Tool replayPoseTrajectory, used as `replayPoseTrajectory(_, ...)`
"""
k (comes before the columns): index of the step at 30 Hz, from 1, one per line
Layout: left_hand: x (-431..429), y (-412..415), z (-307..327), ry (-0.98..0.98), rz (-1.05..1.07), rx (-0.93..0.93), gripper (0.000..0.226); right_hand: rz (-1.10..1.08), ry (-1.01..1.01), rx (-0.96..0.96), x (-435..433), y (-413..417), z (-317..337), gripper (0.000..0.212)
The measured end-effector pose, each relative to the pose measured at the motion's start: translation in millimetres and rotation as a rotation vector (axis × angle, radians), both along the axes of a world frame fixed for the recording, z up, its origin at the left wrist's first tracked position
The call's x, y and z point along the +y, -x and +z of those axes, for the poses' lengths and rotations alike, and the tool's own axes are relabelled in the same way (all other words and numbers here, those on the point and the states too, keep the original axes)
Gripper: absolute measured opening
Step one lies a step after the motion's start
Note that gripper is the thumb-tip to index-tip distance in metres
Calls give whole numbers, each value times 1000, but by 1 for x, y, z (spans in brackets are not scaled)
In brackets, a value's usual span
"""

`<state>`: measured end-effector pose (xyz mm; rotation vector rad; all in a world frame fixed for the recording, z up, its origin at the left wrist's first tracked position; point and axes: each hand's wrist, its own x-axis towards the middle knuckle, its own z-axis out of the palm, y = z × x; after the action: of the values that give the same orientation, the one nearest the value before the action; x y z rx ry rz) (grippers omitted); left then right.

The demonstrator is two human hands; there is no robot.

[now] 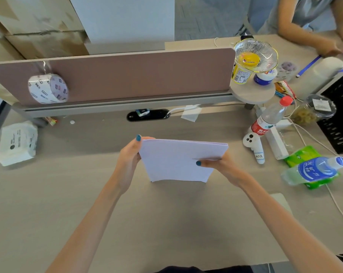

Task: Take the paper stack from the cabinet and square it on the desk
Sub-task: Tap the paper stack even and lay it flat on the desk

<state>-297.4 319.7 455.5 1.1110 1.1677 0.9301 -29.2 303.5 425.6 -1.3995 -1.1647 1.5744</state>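
A white paper stack [176, 160] stands upright on its lower edge on the beige desk [68, 194], near the middle. My left hand [130, 156] grips its left side, thumb tip at the top corner. My right hand [221, 164] holds the right side, thumb pressed on the front sheet. The top edges of the sheets look nearly even. No cabinet is in view.
A tissue pack [17, 142] lies at the left. Bottles [269, 117] [314, 170], a white controller [254, 146], cables and a green packet [302, 156] crowd the right. A brown divider [127, 75] with a tape roll [48, 88] runs behind. Another person [308, 22] sits at the far right.
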Motion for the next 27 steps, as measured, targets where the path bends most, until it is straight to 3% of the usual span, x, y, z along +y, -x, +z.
replayPoseTrajectory(3, -2, -9, 3, 33, 25, 29, 54, 3, -10, 3, -2, 2, 0, 40)
replayPoseTrajectory(7, -3, -13, 9, 28, 60, -7, 42, 3, -21, -4, -5, 3, -4, 37)
replayPoseTrajectory(12, -1, 0, -9, -9, -76, 12, 47, -15, -1, -12, -9, 4, -18, 38)
replayPoseTrajectory(15, -7, 6, -31, 57, -138, 54, 34, -18, 6, -64, -8, 6, -27, 36)
replayPoseTrajectory(20, -7, -1, -59, 108, -52, 162, 26, -76, 29, -133, 0, 6, -41, 10)
replayPoseTrajectory(24, 17, -16, -64, 98, -33, 165, 24, -99, 75, -157, 16, -4, -49, 9)
replayPoseTrajectory(27, 35, -34, -73, 195, -45, 170, 21, -132, 120, -164, 30, -15, -60, 14)
